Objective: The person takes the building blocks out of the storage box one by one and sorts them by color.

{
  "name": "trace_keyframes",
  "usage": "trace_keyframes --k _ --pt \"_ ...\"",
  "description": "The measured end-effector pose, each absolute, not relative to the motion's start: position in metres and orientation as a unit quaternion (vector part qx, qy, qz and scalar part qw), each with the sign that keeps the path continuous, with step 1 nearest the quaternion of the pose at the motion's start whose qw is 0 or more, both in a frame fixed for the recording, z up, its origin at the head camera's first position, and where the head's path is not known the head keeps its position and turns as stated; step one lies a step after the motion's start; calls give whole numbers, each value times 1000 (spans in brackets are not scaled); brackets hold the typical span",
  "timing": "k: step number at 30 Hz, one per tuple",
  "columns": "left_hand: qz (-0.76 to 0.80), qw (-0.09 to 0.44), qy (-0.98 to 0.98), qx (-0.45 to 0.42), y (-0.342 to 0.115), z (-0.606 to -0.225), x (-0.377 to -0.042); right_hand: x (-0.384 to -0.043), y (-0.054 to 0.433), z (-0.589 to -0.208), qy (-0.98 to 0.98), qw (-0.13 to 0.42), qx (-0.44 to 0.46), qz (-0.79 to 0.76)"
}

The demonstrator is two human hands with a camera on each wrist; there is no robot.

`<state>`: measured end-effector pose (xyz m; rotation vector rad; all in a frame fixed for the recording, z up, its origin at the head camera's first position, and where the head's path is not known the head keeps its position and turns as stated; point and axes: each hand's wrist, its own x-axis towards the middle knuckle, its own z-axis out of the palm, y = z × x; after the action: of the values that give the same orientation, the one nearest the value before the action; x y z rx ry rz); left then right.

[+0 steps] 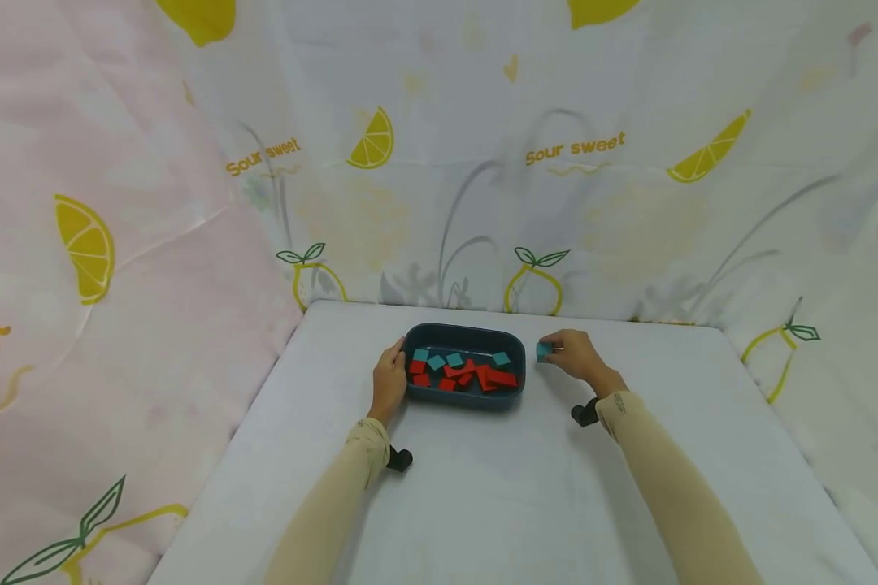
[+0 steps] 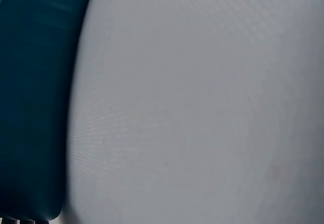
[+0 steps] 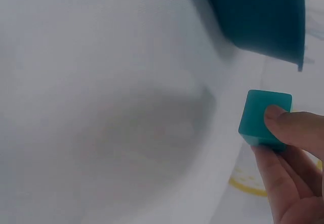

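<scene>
My right hand (image 1: 574,355) pinches a teal cube (image 3: 260,117) between thumb and fingertips, just off the right end of a dark blue rectangular bin (image 1: 468,400). In the right wrist view the thumb presses one face of the cube while the fingers support it from below. My left hand (image 1: 390,382) holds the bin at its left end, with the fingers along the outer wall; in the left wrist view only fingertips (image 2: 25,221) show at the bin's lower corner. Inside the bin lie several teal cubes (image 1: 455,359) and several red blocks (image 1: 501,378), some of them longer pieces.
The bin stands toward the back of a white-covered table (image 1: 475,487). Behind and beside the table hangs a lemon-print cloth (image 1: 439,203). A black wrist mount (image 1: 584,413) shows at the right wrist, another mount (image 1: 400,460) at the left.
</scene>
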<state>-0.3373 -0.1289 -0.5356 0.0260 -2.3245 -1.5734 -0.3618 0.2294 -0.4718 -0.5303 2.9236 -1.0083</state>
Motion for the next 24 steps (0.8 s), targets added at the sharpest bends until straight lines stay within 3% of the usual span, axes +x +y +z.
trace_keyframes --k 24 --pt "-559 162 -813 3 -130 -538 -336 -359 238 -502 930 29 -145 -336"
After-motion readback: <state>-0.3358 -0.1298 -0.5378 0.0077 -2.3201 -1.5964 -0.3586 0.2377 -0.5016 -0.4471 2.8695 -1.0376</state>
